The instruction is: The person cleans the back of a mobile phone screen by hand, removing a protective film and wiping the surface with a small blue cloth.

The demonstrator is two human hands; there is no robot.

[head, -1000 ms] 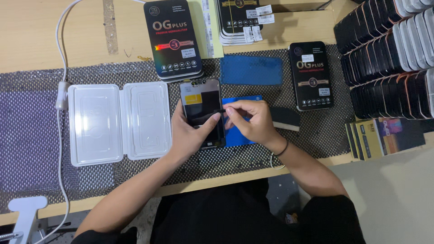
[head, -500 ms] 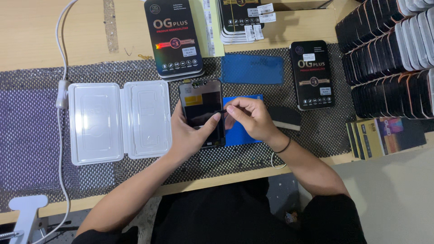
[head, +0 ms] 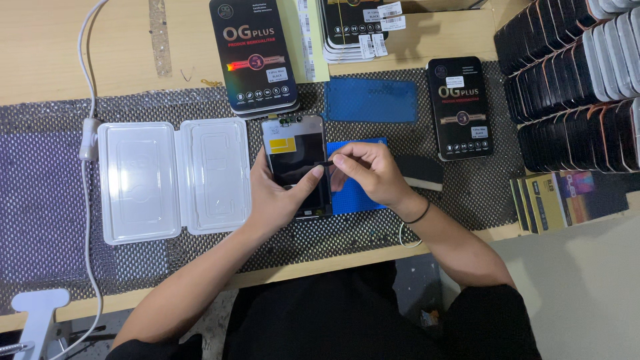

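My left hand [head: 279, 197] grips a dark phone [head: 295, 159] with a yellow sticker near its top, thumb across the lower screen. It rests on the black mesh mat [head: 200, 260]. My right hand [head: 369, 172] pinches something small and dark at the phone's right edge; what it is cannot be made out. Under that hand lies a blue cloth [head: 353, 195]. A black band sits on the right wrist.
An open clear plastic case [head: 170, 179] lies left of the phone. Black boxes [head: 257, 57] [head: 461, 107], a blue film [head: 371, 100], a black block [head: 419, 172] and rows of stacked boxes [head: 573, 80] surround it. A white cable [head: 87, 140] runs down the left.
My right hand has shifted slightly at the phone's right edge. The phone and my left hand have barely moved.
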